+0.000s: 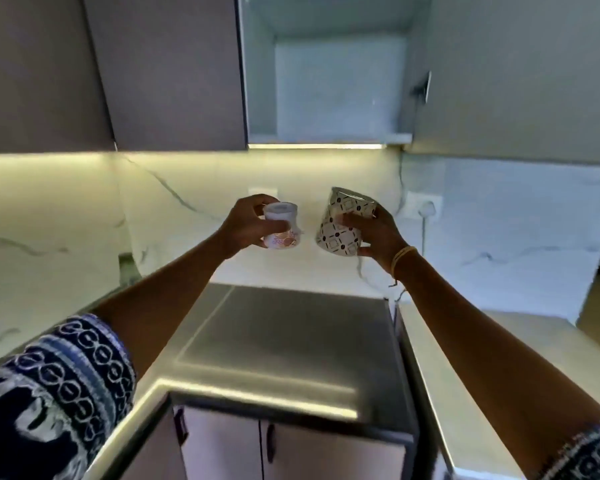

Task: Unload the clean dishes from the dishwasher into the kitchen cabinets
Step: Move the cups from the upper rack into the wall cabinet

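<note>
Both grips hold tight, my left hand [243, 221] around a small cup [280, 231] and my right hand [378, 237] around a patterned cup [343, 223], up above the table [284, 344], so next I lift them into the open cabinet [329, 133].

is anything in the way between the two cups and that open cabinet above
Nothing visible. The left hand grips a small cup, the right hand a patterned cup, both below the open cabinet. Its door is swung aside, and the shelf looks bare.
</note>
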{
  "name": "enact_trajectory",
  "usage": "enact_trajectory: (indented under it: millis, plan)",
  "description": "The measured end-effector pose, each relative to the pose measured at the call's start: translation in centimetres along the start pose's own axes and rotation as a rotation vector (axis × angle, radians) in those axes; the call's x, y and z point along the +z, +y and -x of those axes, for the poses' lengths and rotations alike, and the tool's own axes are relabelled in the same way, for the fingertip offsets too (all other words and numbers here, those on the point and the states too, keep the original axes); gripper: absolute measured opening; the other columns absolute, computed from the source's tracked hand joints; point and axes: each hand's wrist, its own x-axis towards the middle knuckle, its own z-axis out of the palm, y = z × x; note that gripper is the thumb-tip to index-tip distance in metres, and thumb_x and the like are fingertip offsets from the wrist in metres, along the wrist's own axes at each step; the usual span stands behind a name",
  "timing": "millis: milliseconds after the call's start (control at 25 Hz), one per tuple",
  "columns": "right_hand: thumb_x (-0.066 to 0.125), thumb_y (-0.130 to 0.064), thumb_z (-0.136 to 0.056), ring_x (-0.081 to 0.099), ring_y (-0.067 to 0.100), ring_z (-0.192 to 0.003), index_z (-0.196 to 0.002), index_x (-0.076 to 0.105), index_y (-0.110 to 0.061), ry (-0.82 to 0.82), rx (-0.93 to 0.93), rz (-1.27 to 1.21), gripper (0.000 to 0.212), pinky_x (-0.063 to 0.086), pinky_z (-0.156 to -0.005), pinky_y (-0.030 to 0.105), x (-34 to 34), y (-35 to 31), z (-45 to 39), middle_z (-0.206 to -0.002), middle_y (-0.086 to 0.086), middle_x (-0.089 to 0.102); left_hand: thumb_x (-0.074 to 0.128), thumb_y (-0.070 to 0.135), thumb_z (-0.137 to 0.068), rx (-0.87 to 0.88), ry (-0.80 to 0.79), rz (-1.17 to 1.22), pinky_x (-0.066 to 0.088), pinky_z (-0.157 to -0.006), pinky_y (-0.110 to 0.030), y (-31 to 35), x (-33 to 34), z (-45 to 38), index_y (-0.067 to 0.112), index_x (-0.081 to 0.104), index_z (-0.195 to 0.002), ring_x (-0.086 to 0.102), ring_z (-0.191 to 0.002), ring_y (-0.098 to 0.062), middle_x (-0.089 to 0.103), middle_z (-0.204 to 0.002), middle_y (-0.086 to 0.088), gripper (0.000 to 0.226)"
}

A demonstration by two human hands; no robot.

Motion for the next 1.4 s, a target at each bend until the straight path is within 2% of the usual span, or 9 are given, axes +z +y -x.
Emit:
enact_trajectory:
  millis: [240, 360, 520, 720, 880, 1040, 1160, 1280, 1400]
  plan:
    - [0.079, -0.024, -0.066, 0.065, 0.03, -0.1, -0.122, 0.054, -0.015, -0.045, -0.159, -0.009, 0.063, 0.057, -0.078, 0.049, 2.3, -8.7, -9.4, -0.112, 0.01, 0.067, 0.077, 0.008, -0.077, 0.172, 0.076, -0.005, 0.055, -0.053, -0.019, 4.5, -5.9, -9.2, 0.007, 0.061, -0.112, 0.065, -0.081, -0.013, 0.064, -0.098, -0.006, 0.039]
    - [0.08, -0.024, -0.069, 0.065, 0.033, -0.1, -0.124, 0.054, -0.014, -0.028, -0.187, 0.024, 0.061, 0.058, -0.074, 0.047, 2.9, -11.6, -14.9, -0.112, 0.012, 0.067, 0.078, 0.007, -0.074, 0.208, 0.101, 0.034, 0.056, -0.058, -0.023, 4.5, -7.5, -13.7, 0.005, 0.062, -0.108, 0.066, -0.077, -0.018, 0.065, -0.092, -0.01, 0.038]
    - [0.077, -0.024, -0.073, 0.063, 0.031, -0.1, -0.12, 0.056, -0.017, -0.035, -0.248, 0.048, 0.053, 0.056, -0.08, 0.053, 2.6, -13.6, -21.9, -0.109, 0.009, 0.068, 0.075, 0.004, -0.076, 0.247, 0.182, -0.017, 0.057, -0.066, -0.025, 4.8, -8.2, -19.9, 0.006, 0.063, -0.107, 0.066, -0.081, -0.02, 0.066, -0.093, -0.009, 0.034]
    - [0.072, -0.023, -0.077, 0.063, 0.031, -0.1, -0.119, 0.058, -0.017, -0.113, -0.283, 0.055, 0.045, 0.056, -0.078, 0.052, 2.5, -16.0, -28.8, -0.105, 0.008, 0.067, 0.073, 0.002, -0.077, 0.27, 0.273, 0.009, 0.058, -0.065, -0.027, 6.5, -9.0, -26.2, 0.007, 0.063, -0.107, 0.067, -0.079, -0.018, 0.067, -0.093, -0.01, 0.032]
    - [0.072, -0.027, -0.065, 0.064, 0.028, -0.093, -0.114, 0.06, -0.017, -0.198, -0.372, 0.07, 0.052, 0.057, -0.075, 0.05, 2.8, -18.8, -31.6, -0.093, 0.004, 0.068, 0.071, 0.002, -0.079, 0.319, 0.305, -0.012, 0.055, -0.054, -0.02, 9.3, -10.7, -29.7, 0.007, 0.062, -0.106, 0.066, -0.076, -0.018, 0.066, -0.089, -0.007, 0.028]
    - [0.069, -0.023, -0.079, 0.064, 0.028, -0.088, -0.101, 0.062, -0.02, -0.213, -0.489, 0.077, 0.024, 0.055, -0.079, 0.055, 3.5, -23.6, -33.1, -0.089, 0.004, 0.066, 0.066, 0.01, -0.085, 0.373, 0.338, -0.063, 0.056, -0.062, -0.03, 13.9, -13.4, -32.8, 0.005, 0.06, -0.113, 0.066, -0.079, -0.021, 0.067, -0.097, -0.012, 0.029]
    - [0.069, -0.028, -0.07, 0.064, 0.028, -0.088, -0.102, 0.062, -0.018, -0.247, -0.538, 0.083, 0.034, 0.055, -0.08, 0.057, 4.1, -26.9, -33.6, -0.092, 0.006, 0.066, 0.065, 0.012, -0.087, 0.387, 0.33, -0.093, 0.052, -0.058, -0.026, 16.5, -15.3, -34.2, 0.009, 0.06, -0.111, 0.065, -0.074, -0.019, 0.068, -0.091, -0.007, 0.025]
    - [0.066, -0.029, -0.064, 0.064, 0.031, -0.093, -0.1, 0.062, -0.018, -0.28, -0.518, 0.164, 0.038, 0.056, -0.076, 0.056, 4.7, -27.2, -34.8, -0.096, 0.009, 0.066, 0.069, 0.01, -0.083, 0.318, 0.246, -0.141, 0.058, -0.073, -0.038, 15.9, -16.2, -35.2, 0.004, 0.06, -0.113, 0.069, -0.085, -0.026, 0.07, -0.1, -0.014, 0.032]
    - [0.068, -0.023, -0.071, 0.064, 0.032, -0.097, -0.099, 0.063, -0.018, -0.253, -0.47, 0.26, 0.029, 0.056, -0.076, 0.058, 4.7, -23.4, -37.6, -0.097, 0.009, 0.068, 0.072, 0.006, -0.081, 0.224, 0.13, -0.183, 0.058, -0.082, -0.041, 13.2, -15.0, -35.2, 0.001, 0.059, -0.116, 0.07, -0.093, -0.029, 0.07, -0.106, -0.018, 0.038]
